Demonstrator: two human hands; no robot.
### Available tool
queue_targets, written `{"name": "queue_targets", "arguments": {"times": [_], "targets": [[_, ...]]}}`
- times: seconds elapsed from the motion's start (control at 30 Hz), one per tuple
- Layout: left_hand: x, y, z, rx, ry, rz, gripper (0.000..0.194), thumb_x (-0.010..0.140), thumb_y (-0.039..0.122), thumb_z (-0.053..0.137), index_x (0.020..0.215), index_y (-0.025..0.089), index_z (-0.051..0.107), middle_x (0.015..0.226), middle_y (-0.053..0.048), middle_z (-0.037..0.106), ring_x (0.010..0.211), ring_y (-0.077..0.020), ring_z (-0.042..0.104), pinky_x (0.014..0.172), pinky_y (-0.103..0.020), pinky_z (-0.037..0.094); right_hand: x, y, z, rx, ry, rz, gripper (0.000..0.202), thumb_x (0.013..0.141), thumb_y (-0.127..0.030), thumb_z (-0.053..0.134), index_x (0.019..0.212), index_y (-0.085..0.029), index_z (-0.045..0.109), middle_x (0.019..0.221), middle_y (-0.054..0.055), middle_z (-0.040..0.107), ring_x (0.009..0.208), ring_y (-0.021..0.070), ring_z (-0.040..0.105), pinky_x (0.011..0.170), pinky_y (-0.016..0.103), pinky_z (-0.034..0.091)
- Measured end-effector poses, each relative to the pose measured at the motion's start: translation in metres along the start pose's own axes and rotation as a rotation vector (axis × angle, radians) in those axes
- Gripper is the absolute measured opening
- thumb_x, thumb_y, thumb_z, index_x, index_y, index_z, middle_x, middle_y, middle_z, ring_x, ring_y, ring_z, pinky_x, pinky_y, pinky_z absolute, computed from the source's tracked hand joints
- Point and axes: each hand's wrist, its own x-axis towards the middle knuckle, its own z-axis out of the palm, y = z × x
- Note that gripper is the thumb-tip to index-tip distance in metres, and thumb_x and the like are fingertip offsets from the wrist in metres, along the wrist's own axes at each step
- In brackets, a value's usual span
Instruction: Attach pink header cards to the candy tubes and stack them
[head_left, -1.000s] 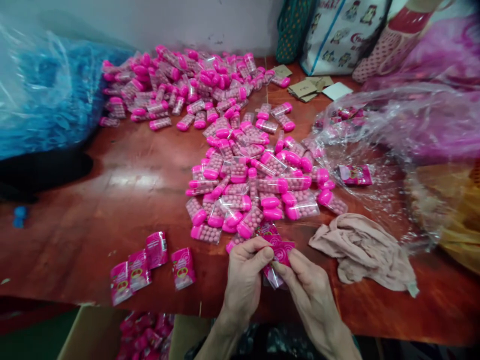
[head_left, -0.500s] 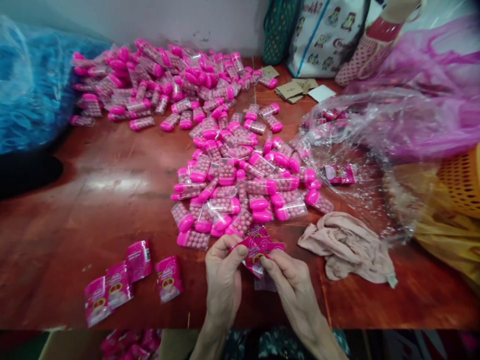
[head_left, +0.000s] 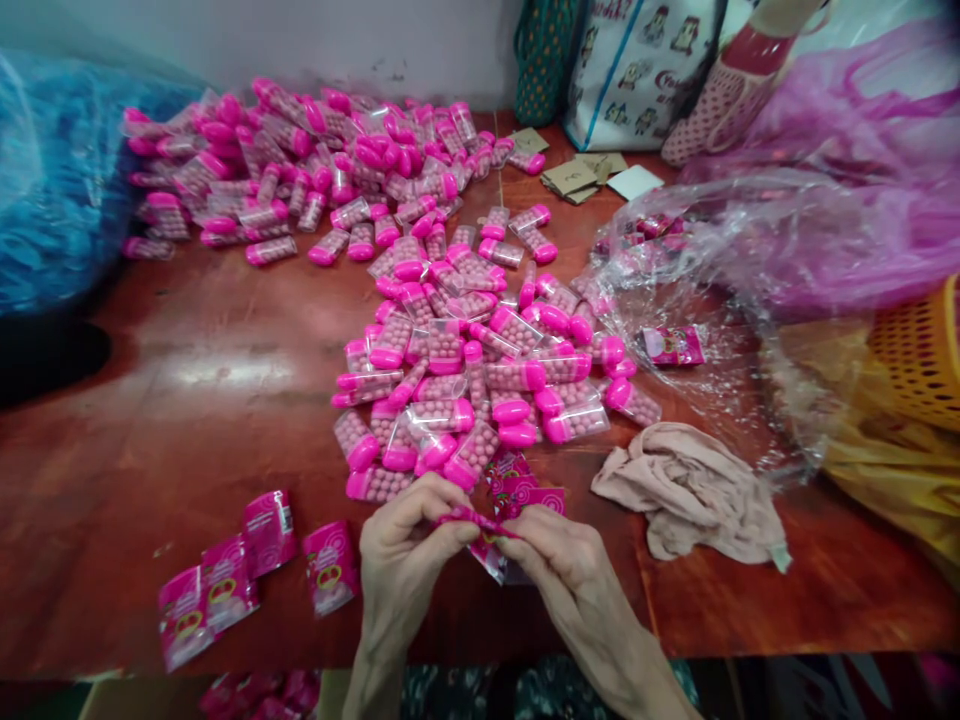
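Between my two hands, near the front edge of the table, is a small pink printed packet. My left hand pinches its left end, and my right hand pinches its right end. More flat pink sachets lie on the table just behind my fingers. Beyond them spreads a heap of clear containers with pink caps, filled with small pinkish balls. To the left of my hands, several pink packets rest on the table, some overlapping. Whether the held packet is open cannot be seen.
A crumpled beige cloth lies right of my hands, with a clear plastic bag behind it. A yellow basket stands far right. A blue bag sits far left. Below the table edge, more pink packets show.
My left hand has shifted left, and the packet's top edge has tilted toward me, so its printed face shows less. The whole view has moved slightly.
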Motion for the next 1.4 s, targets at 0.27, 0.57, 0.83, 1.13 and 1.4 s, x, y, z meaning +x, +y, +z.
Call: {"name": "queue_targets", "arguments": {"times": [0.27,0.57,0.83,1.13,1.4], "targets": [[-0.004,-0.006,-0.002,0.255,0.231,0.102,0.015,0.071,0.010,0.067,0.067,0.024,0.068,0.064,0.007,0.064,0.059,-0.0095,0.056,0.057,-0.018,0.045,0.007,-0.004,0.010,0.255,0.163,0.218,0.018,0.081,-0.037,0.060,0.084,-0.019,0.065,0.065,-0.002,0.058,0.056,0.0125,0.049,0.051,0.022,0.037],[-0.009,-0.009,0.018,0.285,0.569,-0.053,0.031,0.062,0.017,0.076,0.092,0.025,0.070,0.070,0.005,0.071,0.059,-0.0116,0.064,0.056,-0.018,0.052,0.014,0.001,0.023,-0.112,0.320,-0.056,0.026,0.092,-0.019,0.044,0.071,-0.015,0.058,0.064,0.003,0.055,0.062,0.0152,0.049,0.059,0.027,0.036],[-0.008,-0.010,0.018,0.186,0.558,-0.005,0.017,0.056,0.011,0.076,0.067,0.020,0.065,0.059,0.006,0.066,0.050,-0.0091,0.061,0.049,-0.015,0.050,0.013,0.008,0.021,-0.132,0.286,-0.042,0.026,0.094,-0.021,0.041,0.072,-0.017,0.055,0.066,0.002,0.054,0.063,0.0152,0.048,0.060,0.027,0.035],[-0.011,-0.022,0.010,0.381,0.419,0.006,0.010,0.068,0.019,0.069,0.060,0.020,0.063,0.047,0.007,0.057,0.040,-0.0095,0.051,0.041,-0.020,0.042,0.015,0.007,0.016,-0.082,0.289,-0.029,0.024,0.093,-0.021,0.042,0.076,-0.018,0.059,0.068,0.000,0.056,0.064,0.0138,0.051,0.061,0.025,0.037],[-0.006,-0.017,0.017,0.379,0.498,0.256,0.019,0.066,0.007,0.071,0.076,0.024,0.070,0.079,0.002,0.067,0.072,-0.0153,0.060,0.069,-0.029,0.047,0.018,0.002,0.013,-0.115,0.218,0.049,0.027,0.092,-0.022,0.043,0.072,-0.018,0.061,0.064,0.000,0.056,0.060,0.0136,0.050,0.059,0.026,0.036]]}}
